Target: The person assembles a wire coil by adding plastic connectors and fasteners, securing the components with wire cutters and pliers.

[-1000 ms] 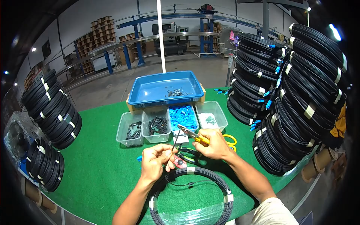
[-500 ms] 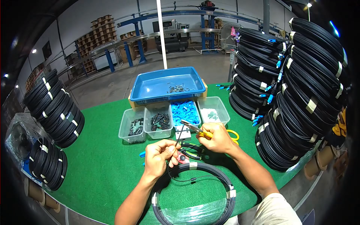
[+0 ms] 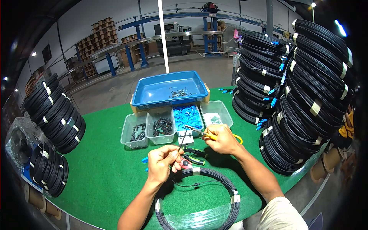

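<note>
- Currently, the black cable [image 3: 183, 141] projects from the left hand [image 3: 161, 161], above the green surface [image 3: 99, 161]; the coil [image 3: 214, 173] lies toward five o'clock of that hand.
- Hands: left pinches the cable between thumb and fingers; right is clenched around yellow-handled pliers [image 3: 199, 131], whose tip sits near the cable's free end (contact cannot be confirmed).
- Handling, estimated: light, springy, fairly stiff over short lengths; the smooth jacket may slip. Sharp bending could damage it.
- Grip point: pinch just below the free end, leaving the end exposed.
- Orientation: free end points to about one o'clock; the exposed section's long axis runs seven to one o'clock, nearly straight.
</note>
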{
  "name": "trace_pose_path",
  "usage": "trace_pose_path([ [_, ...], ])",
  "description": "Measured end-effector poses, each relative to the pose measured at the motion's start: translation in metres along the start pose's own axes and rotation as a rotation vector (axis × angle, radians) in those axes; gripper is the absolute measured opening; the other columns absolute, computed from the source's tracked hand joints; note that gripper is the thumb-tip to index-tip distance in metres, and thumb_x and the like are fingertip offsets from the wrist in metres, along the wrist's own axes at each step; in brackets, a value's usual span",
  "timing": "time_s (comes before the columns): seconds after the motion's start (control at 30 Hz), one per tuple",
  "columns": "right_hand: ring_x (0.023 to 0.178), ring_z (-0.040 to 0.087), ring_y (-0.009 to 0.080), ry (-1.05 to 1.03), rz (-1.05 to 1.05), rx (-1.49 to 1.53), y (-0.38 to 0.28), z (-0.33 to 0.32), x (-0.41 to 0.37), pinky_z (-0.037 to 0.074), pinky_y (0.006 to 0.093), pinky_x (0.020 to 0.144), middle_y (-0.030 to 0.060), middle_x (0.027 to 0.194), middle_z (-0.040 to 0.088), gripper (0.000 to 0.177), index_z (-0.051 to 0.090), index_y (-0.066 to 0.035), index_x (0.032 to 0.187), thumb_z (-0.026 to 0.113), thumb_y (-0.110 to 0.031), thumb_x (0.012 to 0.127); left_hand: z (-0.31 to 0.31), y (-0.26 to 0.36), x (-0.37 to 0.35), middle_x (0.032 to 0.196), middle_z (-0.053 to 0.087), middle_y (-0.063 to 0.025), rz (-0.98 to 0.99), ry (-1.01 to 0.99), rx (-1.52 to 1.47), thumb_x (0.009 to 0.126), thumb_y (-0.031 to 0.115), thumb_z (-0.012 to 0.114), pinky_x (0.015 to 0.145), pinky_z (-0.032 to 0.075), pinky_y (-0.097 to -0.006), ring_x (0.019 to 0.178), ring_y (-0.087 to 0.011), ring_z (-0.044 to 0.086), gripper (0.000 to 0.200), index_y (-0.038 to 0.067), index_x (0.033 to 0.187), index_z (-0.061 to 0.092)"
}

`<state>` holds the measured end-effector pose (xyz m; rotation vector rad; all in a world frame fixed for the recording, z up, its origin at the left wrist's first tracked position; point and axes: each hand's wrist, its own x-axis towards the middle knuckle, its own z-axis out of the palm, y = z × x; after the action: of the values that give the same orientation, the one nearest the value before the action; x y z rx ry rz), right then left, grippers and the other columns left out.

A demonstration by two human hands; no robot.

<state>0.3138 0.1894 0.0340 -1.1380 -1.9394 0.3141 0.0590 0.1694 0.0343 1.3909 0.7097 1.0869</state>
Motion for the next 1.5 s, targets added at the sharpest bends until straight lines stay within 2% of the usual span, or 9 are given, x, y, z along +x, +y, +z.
trace_pose_path([
  [0.27, 0.063, 0.064, 0.0286, 0.157, 0.14, -0.092, 0.019, -0.042, 0.051, 0.048, 0.0395, 0.06, 0.0186, 0.068, 0.062, 0.012, 0.064, 0.002, 0.077, 0.063, -0.011, 0.075, -0.013, -0.003, 0.001, 0.072, 0.064, -0.0093, 0.035, 0.024, -0.042, 0.096, 0.007, 0.057, 0.044, 0.047, -0.0239, 0.053, -0.0141, 0.061, 0.017, -0.008, 0.1, 0.065],
  [0.37, 0.068, 0.065, 0.0345, 0.046, 0.164, -0.298, 0.017, -0.058, 0.098, 0.049, 0.044, 0.065, 0.0241, 0.072, 0.063, 0.021, 0.062, 0.005, 0.078, 0.065, -0.015, 0.073, -0.017, -0.004, 0.005, 0.073, 0.064, -0.0095, 0.043, 0.031, -0.072, 0.096, 0.007, 0.058, 0.045, 0.049, -0.0245, 0.054, -0.0146, 0.062, 0.018, -0.009, 0.101, 0.065],
  [0.53, 0.06, 0.07, 0.0293, -0.233, 0.28, -0.3, 0.047, -0.064, 0.181, 0.056, 0.0366, 0.061, 0.0188, 0.065, 0.068, 0.021, 0.067, 0.008, 0.079, 0.064, -0.012, 0.071, -0.022, -0.008, 0.008, 0.074, 0.065, -0.0093, 0.053, 0.016, -0.1, 0.096, 0.009, 0.058, 0.048, 0.051, -0.0249, 0.056, -0.0146, 0.063, 0.018, -0.008, 0.102, 0.065],
  [0.67, 0.094, 0.07, 0.0374, -0.411, 0.267, -0.852, 0.041, -0.064, 0.218, 0.058, 0.0418, 0.077, 0.0294, 0.097, 0.068, 0.031, 0.072, 0.004, 0.094, 0.072, -0.009, 0.066, -0.025, -0.009, 0.01, 0.075, 0.065, -0.0093, 0.063, 0.014, -0.076, 0.097, 0.008, 0.057, 0.049, 0.051, -0.0252, 0.057, -0.0144, 0.063, 0.018, -0.007, 0.102, 0.064],
  [0.83, 0.105, 0.067, 0.0336, -0.335, 0.272, -1.15, 0.067, -0.041, 0.244, 0.058, 0.0405, 0.085, 0.0177, 0.111, 0.069, 0.035, 0.074, -0.008, 0.103, 0.074, 0.0, 0.069, -0.026, -0.011, 0.011, 0.076, 0.065, -0.0096, 0.051, -0.006, -0.066, 0.097, 0.008, 0.056, 0.05, 0.051, -0.0249, 0.058, -0.0137, 0.064, 0.018, -0.007, 0.103, 0.064],
  [1.2, 0.1, 0.069, 0.035, -0.295, 0.218, -1.064, 0.052, -0.052, 0.221, 0.058, 0.0425, 0.083, 0.0205, 0.107, 0.069, 0.03, 0.074, -0.006, 0.098, 0.074, -0.006, 0.069, -0.023, -0.007, 0.011, 0.075, 0.065, -0.0104, 0.07, 0.05, -0.049, 0.096, 0.007, 0.057, 0.05, 0.052, -0.0256, 0.058, -0.0154, 0.064, 0.017, -0.008, 0.102, 0.064],
  [1.37, 0.074, 0.067, 0.0424, -0.128, 0.017, -0.578, 0.042, -0.053, 0.137, 0.054, 0.0477, 0.07, 0.0276, 0.076, 0.065, 0.018, 0.071, 0.002, 0.081, 0.065, -0.005, 0.066, -0.018, 0.001, 0.007, 0.084, 0.069, -0.0161, 0.156, 0.111, 0.074, 0.096, 0.005, 0.058, 0.055, 0.056, -0.0267, 0.066, -0.0173, 0.069, 0.017, -0.009, 0.105, 0.064],
  [1.43, 0.066, 0.069, 0.0316, -0.075, -0.008, -0.395, 0.027, -0.049, 0.08, 0.053, 0.0397, 0.063, 0.0193, 0.072, 0.068, 0.007, 0.069, 0.0, 0.076, 0.063, -0.004, 0.074, -0.014, 0.002, 0.007, 0.085, 0.07, -0.0163, 0.173, 0.129, 0.072, 0.096, 0.005, 0.06, 0.056, 0.057, -0.0267, 0.068, -0.0175, 0.069, 0.018, -0.009, 0.106, 0.064],
  [1.5, 0.067, 0.068, 0.0319, -0.127, 0.158, -0.332, 0.023, -0.04, 0.029, 0.053, 0.0389, 0.064, 0.0183, 0.07, 0.067, 0.008, 0.068, 0.0, 0.079, 0.068, -0.006, 0.074, -0.01, 0.001, 0.007, 0.089, 0.071, -0.0171, 0.201, 0.157, 0.064, 0.094, 0.005, 0.063, 0.059, 0.058, -0.0267, 0.071, -0.0177, 0.07, 0.021, -0.01, 0.109, 0.065],
])
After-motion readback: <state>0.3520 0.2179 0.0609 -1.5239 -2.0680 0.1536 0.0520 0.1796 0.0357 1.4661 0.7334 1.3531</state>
